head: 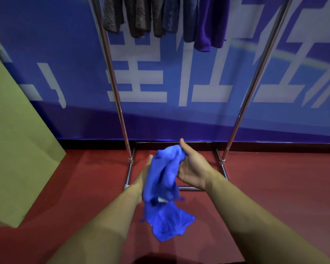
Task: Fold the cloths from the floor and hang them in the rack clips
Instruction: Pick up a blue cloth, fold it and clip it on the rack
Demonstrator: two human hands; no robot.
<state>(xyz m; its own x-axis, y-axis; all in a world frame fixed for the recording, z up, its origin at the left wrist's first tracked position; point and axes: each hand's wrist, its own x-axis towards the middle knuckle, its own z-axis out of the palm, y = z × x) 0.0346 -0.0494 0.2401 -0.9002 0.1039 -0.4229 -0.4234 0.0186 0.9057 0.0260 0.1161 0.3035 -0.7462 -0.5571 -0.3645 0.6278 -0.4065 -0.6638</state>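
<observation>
**Blue cloth bunched between both hands, in front of the rack**

I hold the blue cloth (165,180) up off the red floor (274,187), crumpled, not folded. My right hand (191,168) is at its upper end: palm turned toward me, thumb up, fingers curled into the fabric. My left hand (144,176) is mostly hidden behind the cloth; one fingertip shows above the fabric edge. It's against the cloth, but I can't tell whether the fingers are closed on it.

The lower end of the cloth hangs loose below my hands and fans out. A small white tag (162,200) shows mid-cloth; no readable print on it.

The rack (120,107) stands straight ahead, its chrome base frame on the floor at the foot of the back wall. The cloth sits over the front bar of that base, between the two uprights. Already hanging cloths (160,16) line the top of the rack: brown and grey ones, dark blue, one purple at the right end. Clips are out of frame.

Behind the rack is a blue banner (179,77) with large white characters, cropped and partly blocked; I can't read them. An olive-green panel (17,140) leans at the left edge of the floor.
</observation>
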